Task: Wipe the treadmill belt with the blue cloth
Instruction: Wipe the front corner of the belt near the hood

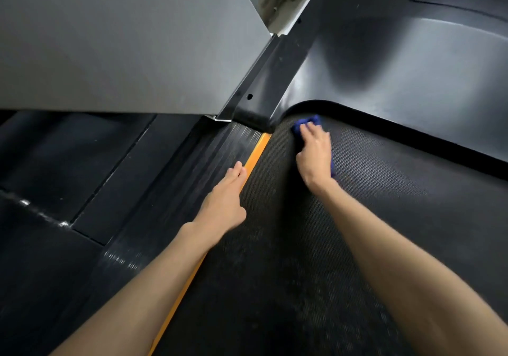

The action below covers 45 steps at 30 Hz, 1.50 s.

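The dark textured treadmill belt [371, 204] fills the right and lower part of the view. A blue cloth [309, 121] lies on the belt at its far left corner, just under the black motor cover. My right hand [316, 155] lies flat on the cloth with straight fingers, pressing it onto the belt; most of the cloth is hidden under the palm. My left hand [226, 201] rests flat with straight fingers on the ribbed side rail [192, 168], its fingertips touching the orange edge strip [258, 149].
The black motor cover [398, 61] rises beyond the belt. A grey upright panel [123, 39] stands at the far left, joined by a black bracket [258, 80]. Dark floor tiles [68, 163] lie left of the rail.
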{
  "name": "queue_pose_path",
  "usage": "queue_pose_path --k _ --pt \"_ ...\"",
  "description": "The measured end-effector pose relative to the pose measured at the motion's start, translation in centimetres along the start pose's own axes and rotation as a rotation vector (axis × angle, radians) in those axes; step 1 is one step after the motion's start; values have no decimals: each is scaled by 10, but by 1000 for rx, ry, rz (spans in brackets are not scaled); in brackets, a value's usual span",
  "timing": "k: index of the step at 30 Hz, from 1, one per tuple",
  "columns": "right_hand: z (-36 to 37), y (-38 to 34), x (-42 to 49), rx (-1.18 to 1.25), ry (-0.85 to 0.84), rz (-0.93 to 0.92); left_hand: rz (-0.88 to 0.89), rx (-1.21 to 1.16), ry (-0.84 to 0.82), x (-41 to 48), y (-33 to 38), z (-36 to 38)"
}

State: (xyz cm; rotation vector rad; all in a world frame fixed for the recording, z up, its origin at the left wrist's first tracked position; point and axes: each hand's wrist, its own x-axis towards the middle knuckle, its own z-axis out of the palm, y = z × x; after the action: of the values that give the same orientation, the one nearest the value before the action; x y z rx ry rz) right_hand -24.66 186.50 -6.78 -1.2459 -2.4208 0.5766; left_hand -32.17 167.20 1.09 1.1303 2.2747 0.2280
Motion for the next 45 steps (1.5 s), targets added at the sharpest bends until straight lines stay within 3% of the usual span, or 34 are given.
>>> queue_pose_path --k 3,5,6,10,11,13,16,18,19,22,23,24,28,31,32,35,37,38,42,45 --pt "8 -4 -46 34 -228 -489 -14 7 -1 0 1 -1" --pt "-3 12 -27 -61 -318 -669 -27 -4 -21 0 1 -5" --pt "-8 18 -11 -86 -308 -628 -26 -12 -30 1 1 -6" --pt "-16 9 43 -95 -142 -74 -17 -46 -27 0 0 -5" --pt "-14 -4 38 -62 -138 -9 -16 -47 -23 -1 -1 -5" --pt "-4 -20 0 -13 -174 -115 -16 -55 -15 -2 0 -4" --pt "-3 -6 -69 6 -341 -519 -17 -52 3 0 -1 -3" --pt "-13 15 -59 -67 -414 -688 -11 -49 2 0 -2 -1" --pt "-17 24 -42 -92 -410 -624 -1 -48 1 1 -2 0" --pt "-18 10 -14 -53 -238 -74 12 -83 -18 2 -3 -1" --pt "-13 -6 -24 -26 -204 5 13 -101 -17 0 -4 -2" --pt "-7 -19 -44 -9 -202 -23 18 -111 -10 -3 -7 -4" --pt "-6 -12 -163 -4 -361 -604 23 -76 86 -21 -18 -4" --pt "-25 19 -150 -110 -391 -814 12 -5 89 -37 -19 5" --pt "-28 24 -132 -131 -351 -726 10 25 70 -40 -18 6" --pt "-32 26 -74 -82 -187 -134 -15 85 6 -36 -16 2" --pt "-26 2 -79 -30 -142 60 -44 101 -32 -33 -14 -1" --pt "-18 -13 -97 -10 -164 4 -57 110 -42 -31 -13 -2" --pt "-1 -44 -223 15 -380 -585 -60 103 -34 -31 -14 2" --pt "-16 -14 -235 -42 -412 -743 -49 104 -10 -34 -14 5"
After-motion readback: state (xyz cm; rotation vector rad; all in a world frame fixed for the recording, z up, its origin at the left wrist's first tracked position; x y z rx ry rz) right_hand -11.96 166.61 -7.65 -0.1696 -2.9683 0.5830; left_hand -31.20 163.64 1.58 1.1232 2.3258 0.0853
